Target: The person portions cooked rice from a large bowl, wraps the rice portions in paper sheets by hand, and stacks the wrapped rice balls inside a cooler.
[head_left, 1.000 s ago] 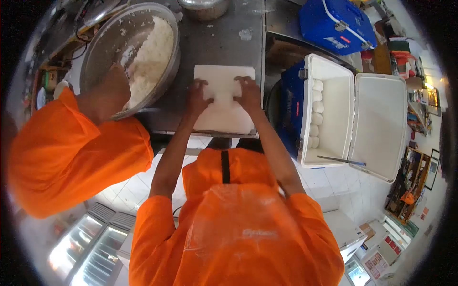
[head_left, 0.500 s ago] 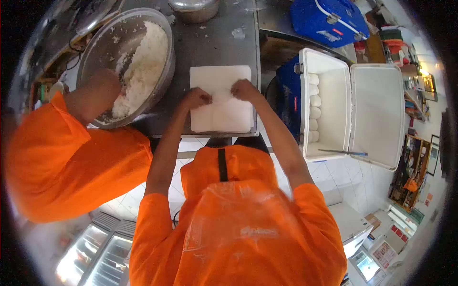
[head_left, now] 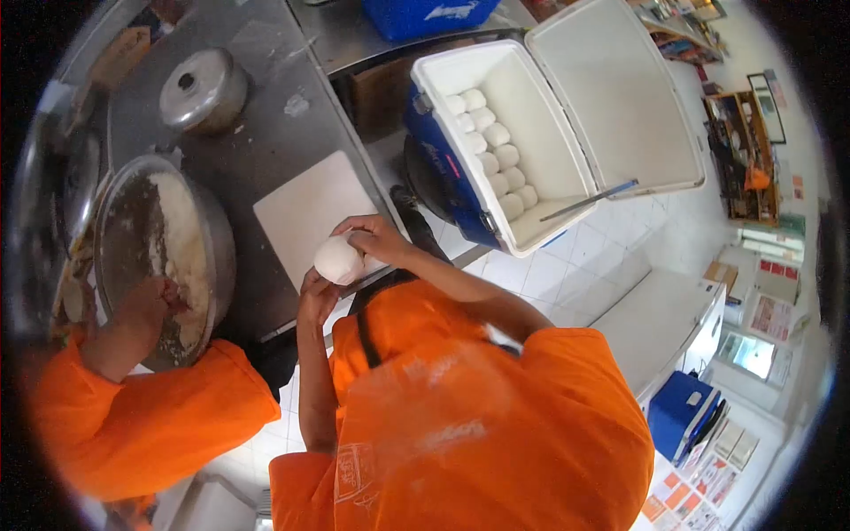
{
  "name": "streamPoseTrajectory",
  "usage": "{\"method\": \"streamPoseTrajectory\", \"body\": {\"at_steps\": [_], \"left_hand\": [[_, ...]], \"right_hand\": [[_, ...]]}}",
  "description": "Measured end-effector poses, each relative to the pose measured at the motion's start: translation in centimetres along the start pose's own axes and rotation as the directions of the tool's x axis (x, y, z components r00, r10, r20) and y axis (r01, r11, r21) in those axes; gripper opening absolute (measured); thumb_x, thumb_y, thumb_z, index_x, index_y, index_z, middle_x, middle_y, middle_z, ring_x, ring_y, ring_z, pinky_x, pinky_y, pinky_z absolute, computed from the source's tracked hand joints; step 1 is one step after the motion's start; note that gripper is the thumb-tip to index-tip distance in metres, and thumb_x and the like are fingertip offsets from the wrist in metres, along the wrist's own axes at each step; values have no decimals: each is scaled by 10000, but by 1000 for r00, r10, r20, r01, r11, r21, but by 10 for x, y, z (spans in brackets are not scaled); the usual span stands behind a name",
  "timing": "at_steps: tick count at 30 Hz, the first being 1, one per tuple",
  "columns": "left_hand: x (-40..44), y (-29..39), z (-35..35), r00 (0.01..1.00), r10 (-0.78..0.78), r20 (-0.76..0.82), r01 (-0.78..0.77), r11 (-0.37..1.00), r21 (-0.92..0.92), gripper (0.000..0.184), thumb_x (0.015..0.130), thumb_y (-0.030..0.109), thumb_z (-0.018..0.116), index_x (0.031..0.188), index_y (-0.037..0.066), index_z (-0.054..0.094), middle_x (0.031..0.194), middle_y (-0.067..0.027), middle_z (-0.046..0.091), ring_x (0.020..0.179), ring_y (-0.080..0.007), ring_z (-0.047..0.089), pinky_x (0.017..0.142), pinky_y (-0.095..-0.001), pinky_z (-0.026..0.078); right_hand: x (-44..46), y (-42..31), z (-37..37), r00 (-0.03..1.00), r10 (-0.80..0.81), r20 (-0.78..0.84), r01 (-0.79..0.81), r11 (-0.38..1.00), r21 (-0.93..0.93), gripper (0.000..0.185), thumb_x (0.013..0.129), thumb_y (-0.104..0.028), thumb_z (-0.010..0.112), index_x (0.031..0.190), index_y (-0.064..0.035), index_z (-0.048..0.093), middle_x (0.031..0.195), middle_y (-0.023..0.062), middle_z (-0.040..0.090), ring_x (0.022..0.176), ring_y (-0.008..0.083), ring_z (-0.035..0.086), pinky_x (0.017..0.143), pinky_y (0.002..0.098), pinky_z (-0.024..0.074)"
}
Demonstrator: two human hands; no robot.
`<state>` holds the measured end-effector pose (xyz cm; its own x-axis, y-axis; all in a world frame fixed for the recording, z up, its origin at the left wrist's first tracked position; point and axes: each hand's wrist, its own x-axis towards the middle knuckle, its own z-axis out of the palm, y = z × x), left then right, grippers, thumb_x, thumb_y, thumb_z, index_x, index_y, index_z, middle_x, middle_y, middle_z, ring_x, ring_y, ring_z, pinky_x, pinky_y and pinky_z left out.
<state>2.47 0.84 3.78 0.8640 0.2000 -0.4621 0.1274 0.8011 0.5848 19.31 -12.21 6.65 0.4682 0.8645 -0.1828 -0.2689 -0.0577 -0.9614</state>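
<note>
A white, round paper-wrapped ball (head_left: 339, 260) is held between both my hands, over the near edge of the paper stack. My left hand (head_left: 317, 294) cups it from the lower left with curled fingers. From the upper right my right hand (head_left: 379, 241) wraps round it, fingers over the top. Beneath and beyond lies the stack of white paper sheets (head_left: 301, 208), square and flat on the metal table (head_left: 257, 150). What is inside the wrapping is hidden.
To the left a co-worker's hand (head_left: 159, 299) reaches into a large metal bowl (head_left: 221, 239) of white crumbly food. A lidded pot (head_left: 204, 88) stands farther back. Right of the table, an open blue-and-white cooler (head_left: 553, 106) holds several similar white balls, with a thin stick (head_left: 589, 200) across its rim.
My hands, earlier pinching the paper on the stack, now hold a round white paper-wrapped ball near the table's edge. The view has turned toward the right, showing more of the cooler.
</note>
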Motion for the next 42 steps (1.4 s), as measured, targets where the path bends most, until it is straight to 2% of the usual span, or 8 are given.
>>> {"method": "streamPoseTrajectory", "body": {"at_steps": [4, 11, 13, 18, 20, 25, 33, 42], "left_hand": [[34, 29, 70, 972, 164, -167, -20, 770, 638, 381, 855, -13, 576, 1235, -14, 559, 1210, -124, 596, 1119, -220, 573, 992, -332, 441], [83, 57, 184, 967, 100, -233, -95, 995, 33, 297, 906, 149, 581, 1109, -68, 560, 1051, -137, 621, 930, -196, 618, 802, -328, 500], [100, 52, 219, 945, 217, -243, -161, 959, 233, 308, 902, 187, 600, 1085, -58, 568, 1010, -127, 623, 877, -191, 618, 763, -325, 502], [137, 18, 277, 865, 462, -193, -327, 813, 482, 236, 858, 179, 653, 966, -25, 609, 860, -73, 618, 753, -158, 590, 653, -286, 490], [146, 1, 288, 878, 464, -119, -336, 773, 538, 232, 857, 166, 636, 1023, 8, 598, 924, -75, 615, 795, -161, 587, 681, -286, 493], [144, -44, 341, 938, 341, 66, -318, 767, 558, 511, 980, 366, 479, 1345, 36, 340, 1344, -148, 353, 1211, -266, 394, 1015, -405, 333], [122, -25, 256, 983, 107, 147, -170, 821, 545, 426, 982, 247, 500, 1335, 38, 387, 1240, -87, 495, 1021, -174, 540, 863, -314, 434], [40, 16, 88, 930, 304, -208, -39, 644, 764, 257, 951, 173, 555, 1174, 45, 543, 1070, -60, 570, 967, -171, 561, 827, -305, 448]], "right_hand": [[-13, -41, -23, 970, -43, -238, 34, 999, -42, 257, 845, -16, 524, 1040, -21, 692, 900, 30, 674, 734, 63, 578, 624, 225, 490], [-23, -99, -57, 838, -418, -350, 260, 870, -419, 308, 843, -6, 547, 1126, -43, 663, 816, 20, 655, 655, 80, 579, 559, 223, 487], [-16, -107, -78, 882, -9, -472, 115, 974, 197, 288, 829, -22, 583, 1107, -51, 651, 846, 55, 653, 713, 146, 593, 677, 268, 501], [-18, -95, -123, 499, -367, -785, 310, 922, -234, 234, 881, 3, 546, 1103, -38, 609, 1004, 48, 621, 908, 119, 557, 823, 245, 447], [-42, -89, -144, 767, -205, -608, 299, 953, 55, 341, 892, -58, 593, 1226, -32, 531, 1186, 57, 556, 1022, 134, 532, 850, 259, 444], [-87, -100, -151, 637, -44, -770, 563, 708, 426, 641, 835, -185, 726, 1368, -48, 398, 1050, 90, 617, 988, 135, 565, 866, 270, 455], [-114, 38, -359, 680, 329, -656, -640, 702, -311, 744, 690, -270, 825, 1291, -12, 471, 1074, 142, 620, 870, 204, 618, 711, 339, 544], [-129, 169, -413, 745, 556, -368, -662, 551, -509, 718, 681, -266, 780, 1291, -26, 488, 1182, 159, 615, 1058, 265, 599, 895, 377, 490]]}}
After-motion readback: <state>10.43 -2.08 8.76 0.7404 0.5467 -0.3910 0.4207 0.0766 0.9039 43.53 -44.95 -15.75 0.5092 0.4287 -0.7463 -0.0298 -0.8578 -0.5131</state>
